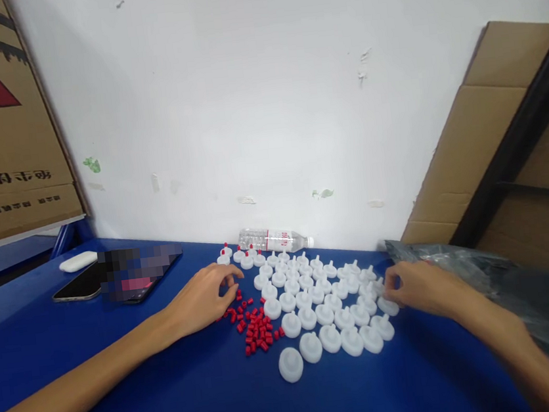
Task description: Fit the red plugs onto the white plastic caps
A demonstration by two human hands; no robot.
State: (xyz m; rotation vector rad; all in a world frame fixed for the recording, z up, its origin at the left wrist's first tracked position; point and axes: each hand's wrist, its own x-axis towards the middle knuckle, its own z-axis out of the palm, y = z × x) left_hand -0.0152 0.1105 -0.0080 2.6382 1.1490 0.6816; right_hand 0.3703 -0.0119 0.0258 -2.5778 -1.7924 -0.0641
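Left forearm [101,381] bare, slender, tapering to a narrow wrist [166,325]; left hand [206,300] bare, fingers [230,271] slim. Right forearm [500,332] bare, same slim build; right hand [422,287] bare, slightly blurred. Both uncovered out to frame edge.

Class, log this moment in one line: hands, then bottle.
left hand: beside red caps | right hand: at right edge of white spouted pieces, contact unclear | bottle: on its side, behind pieces
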